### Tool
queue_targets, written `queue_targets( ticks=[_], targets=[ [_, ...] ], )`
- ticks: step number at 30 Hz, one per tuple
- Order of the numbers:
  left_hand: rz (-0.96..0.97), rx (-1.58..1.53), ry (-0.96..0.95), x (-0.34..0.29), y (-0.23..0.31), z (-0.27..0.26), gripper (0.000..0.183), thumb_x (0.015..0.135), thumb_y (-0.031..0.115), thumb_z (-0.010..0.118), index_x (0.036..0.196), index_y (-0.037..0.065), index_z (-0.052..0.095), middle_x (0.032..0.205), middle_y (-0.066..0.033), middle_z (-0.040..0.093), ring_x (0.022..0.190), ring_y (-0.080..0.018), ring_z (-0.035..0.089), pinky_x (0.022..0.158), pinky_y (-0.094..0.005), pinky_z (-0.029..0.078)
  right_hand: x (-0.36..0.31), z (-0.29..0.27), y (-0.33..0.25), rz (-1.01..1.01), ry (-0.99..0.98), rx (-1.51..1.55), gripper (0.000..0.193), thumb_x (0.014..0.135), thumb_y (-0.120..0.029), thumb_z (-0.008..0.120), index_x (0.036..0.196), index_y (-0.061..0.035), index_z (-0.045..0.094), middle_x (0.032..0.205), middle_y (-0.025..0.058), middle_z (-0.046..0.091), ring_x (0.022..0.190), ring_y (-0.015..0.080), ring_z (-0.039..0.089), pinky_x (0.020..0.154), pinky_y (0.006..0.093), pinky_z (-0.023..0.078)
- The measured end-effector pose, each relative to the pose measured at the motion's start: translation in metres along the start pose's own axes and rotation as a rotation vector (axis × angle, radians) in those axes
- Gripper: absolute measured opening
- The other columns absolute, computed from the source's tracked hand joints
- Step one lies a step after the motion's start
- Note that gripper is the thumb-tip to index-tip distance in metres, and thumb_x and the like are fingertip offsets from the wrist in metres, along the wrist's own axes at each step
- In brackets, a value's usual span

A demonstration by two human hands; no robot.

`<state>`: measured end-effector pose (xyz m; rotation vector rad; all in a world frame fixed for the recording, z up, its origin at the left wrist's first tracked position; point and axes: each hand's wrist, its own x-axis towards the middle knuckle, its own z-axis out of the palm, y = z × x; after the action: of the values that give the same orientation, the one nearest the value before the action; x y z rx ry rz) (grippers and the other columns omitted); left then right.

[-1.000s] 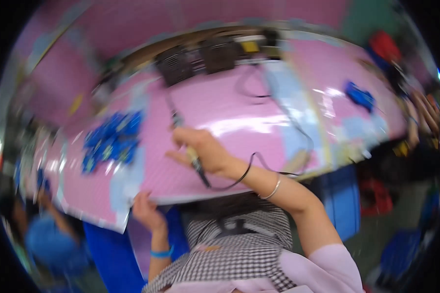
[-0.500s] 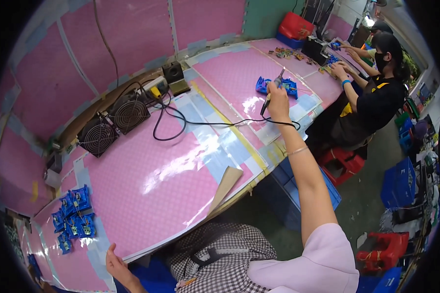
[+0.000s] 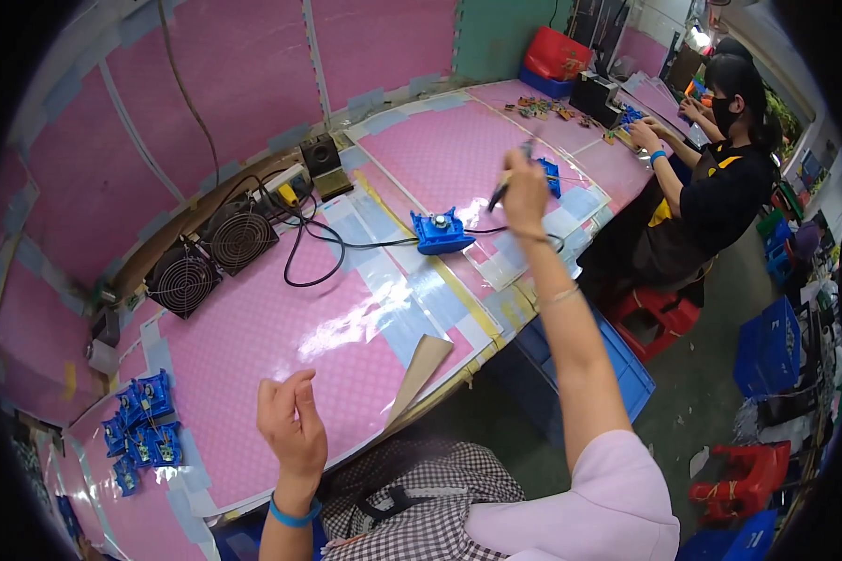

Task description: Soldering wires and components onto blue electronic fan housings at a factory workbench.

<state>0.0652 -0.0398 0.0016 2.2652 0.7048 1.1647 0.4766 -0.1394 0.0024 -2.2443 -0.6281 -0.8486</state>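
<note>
My right hand is closed round a soldering iron, held above the far right part of the pink bench. Its black cord runs left across the bench. A blue plastic housing with a small round metal part sits on the bench left of that hand, over the cord. Another blue housing lies just right of the hand, partly hidden by it. My left hand is raised over the bench's near edge, loosely curled, thumb apart, nothing visible in it.
Several blue housings are grouped at the left. Two black fans and a dark stand line the back. A co-worker works at the far right beside small parts. A blue crate stands under the bench edge.
One blue housing has moved left and nearer, away from the other. My left hand has risen and come right, over the bench. My right hand has shifted slightly left with the soldering iron.
</note>
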Motion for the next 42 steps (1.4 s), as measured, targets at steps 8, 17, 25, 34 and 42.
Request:
queue_targets(
  ticks=[8,17,25,34,42],
  targets=[
    [-0.049,-0.304,0.008,0.048,-0.013,0.048,0.028,0.095,0.011,0.053,0.071,0.000,0.061,0.061,-0.0049,0.048,0.060,-0.0134,0.043,0.054,-0.0301,0.032,0.012,0.030,0.105,-0.089,-0.205,-0.267,0.008,0.088,-0.009,0.049,0.093,-0.0106,0.055,0.073,0.0148,0.066,0.070,0.0416,0.065,0.058,0.0510,0.049],
    [0.290,-0.091,-0.215,0.094,-0.001,0.223,0.021,0.085,0.015,0.066,0.103,0.004,0.065,0.082,-0.0198,0.056,0.076,-0.0368,0.059,0.065,-0.0454,0.047,-0.058,-0.032,-0.015,-0.335,-0.166,0.480,0.015,0.082,-0.002,0.066,0.096,-0.0035,0.064,0.067,0.0090,0.056,0.062,0.0151,0.061,0.057,0.0307,0.046],
    [0.283,-0.092,-0.230,0.073,-0.038,0.148,0.007,0.082,0.009,0.063,0.085,0.006,0.068,0.073,-0.0156,0.058,0.069,-0.0329,0.056,0.060,-0.0433,0.042,-0.111,-0.091,-0.057,-0.521,-0.364,0.850,0.010,0.081,0.001,0.063,0.078,-0.0028,0.055,0.093,0.0182,0.069,0.069,0.0187,0.066,0.056,0.0276,0.050],
    [-0.011,0.131,-0.021,-0.023,-0.102,-0.025,0.018,0.079,0.010,0.067,0.095,0.003,0.069,0.072,-0.0111,0.054,0.065,-0.0242,0.051,0.059,-0.0353,0.040,-0.203,-0.089,-0.144,-1.073,-0.793,0.957,0.015,0.079,-0.006,0.059,0.094,-0.0084,0.057,0.105,0.0150,0.064,0.088,0.0286,0.061,0.072,0.0353,0.052],
    [-0.612,-0.090,0.205,-0.060,-0.084,-0.096,0.022,0.091,0.019,0.065,0.080,0.000,0.066,0.067,0.0038,0.051,0.060,-0.0059,0.038,0.053,-0.0242,0.029,-0.203,-0.062,-0.177,-0.993,-0.794,1.081,0.010,0.078,-0.007,0.062,0.079,-0.0068,0.051,0.114,0.0164,0.065,0.097,0.0294,0.063,0.074,0.0345,0.052]
  ],
)
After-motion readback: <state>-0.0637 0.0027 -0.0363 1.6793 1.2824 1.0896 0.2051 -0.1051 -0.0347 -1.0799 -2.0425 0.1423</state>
